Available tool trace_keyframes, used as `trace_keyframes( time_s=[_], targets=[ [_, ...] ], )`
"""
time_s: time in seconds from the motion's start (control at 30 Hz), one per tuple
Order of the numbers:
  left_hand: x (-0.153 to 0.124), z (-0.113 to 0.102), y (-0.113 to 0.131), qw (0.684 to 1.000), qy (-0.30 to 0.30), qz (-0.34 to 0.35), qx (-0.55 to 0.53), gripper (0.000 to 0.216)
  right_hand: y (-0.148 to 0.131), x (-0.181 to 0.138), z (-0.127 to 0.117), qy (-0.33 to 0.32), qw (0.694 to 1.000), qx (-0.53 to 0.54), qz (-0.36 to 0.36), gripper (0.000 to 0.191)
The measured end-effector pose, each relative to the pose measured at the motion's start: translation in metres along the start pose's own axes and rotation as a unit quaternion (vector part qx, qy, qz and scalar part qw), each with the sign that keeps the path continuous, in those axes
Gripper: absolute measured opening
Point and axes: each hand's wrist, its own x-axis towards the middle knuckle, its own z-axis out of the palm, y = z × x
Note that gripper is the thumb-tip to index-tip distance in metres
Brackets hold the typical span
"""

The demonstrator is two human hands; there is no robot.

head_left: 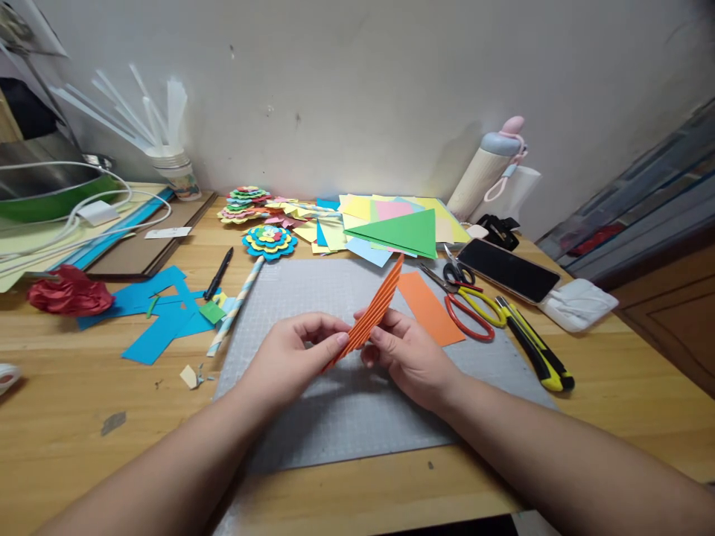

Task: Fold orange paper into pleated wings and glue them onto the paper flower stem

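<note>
An orange sheet of paper folded into narrow accordion pleats is held at a slant above the grey cutting mat. My left hand pinches its lower left part between thumb and fingers. On the other side, my right hand grips its right edge, thumb in front and fingers behind. A flat orange paper strip lies on the mat just beyond my right hand. Red-and-yellow-handled scissors rest beside that strip.
To the right are a yellow-black utility knife, a phone and a tissue pack. Coloured papers and a layered paper flower on a striped straw lie behind. Blue scraps and a black pen are left.
</note>
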Motion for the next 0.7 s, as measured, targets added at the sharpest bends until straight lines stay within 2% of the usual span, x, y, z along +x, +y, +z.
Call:
trace_keyframes(
  time_s=[0.1, 0.23, 0.3, 0.4, 0.47, 0.57, 0.63, 0.7],
  targets=[
    [0.0017, 0.0014, -0.0031, 0.998, -0.01, -0.014, -0.064, 0.029, -0.0021, 0.0004, 0.0016, 0.01, 0.999, 0.041, 0.03, 0.025],
    [-0.0001, 0.004, -0.0053, 0.999, 0.035, 0.037, 0.013, 0.03, -0.0017, 0.0021, 0.0019, 0.013, 0.996, 0.076, 0.054, 0.022],
    [-0.0009, 0.005, -0.005, 0.998, 0.04, 0.037, 0.016, 0.028, -0.0009, 0.0027, 0.0015, 0.006, 0.994, 0.087, 0.064, 0.023],
    [-0.0001, 0.005, -0.0048, 0.995, 0.0, 0.002, -0.103, 0.027, -0.0011, 0.0027, 0.0012, -0.001, 0.992, 0.107, 0.073, 0.02],
    [0.0013, 0.0038, -0.005, 0.98, -0.03, -0.028, -0.194, 0.023, -0.0025, 0.002, 0.0011, 0.001, 0.988, 0.129, 0.08, 0.016],
    [0.0026, 0.0016, -0.0053, 0.962, -0.059, -0.056, -0.26, 0.018, -0.005, 0.0004, 0.0005, 0.006, 0.979, 0.179, 0.1, 0.015],
    [0.002, 0.0016, -0.0053, 0.955, -0.086, -0.043, -0.28, 0.019, -0.006, -0.0006, 0.0002, -0.002, 0.97, 0.216, 0.113, 0.016],
    [0.0001, 0.0037, -0.0056, 0.955, -0.111, -0.006, -0.276, 0.029, -0.0058, -0.0014, 0.0005, -0.013, 0.964, 0.24, 0.115, 0.018]
  ],
)
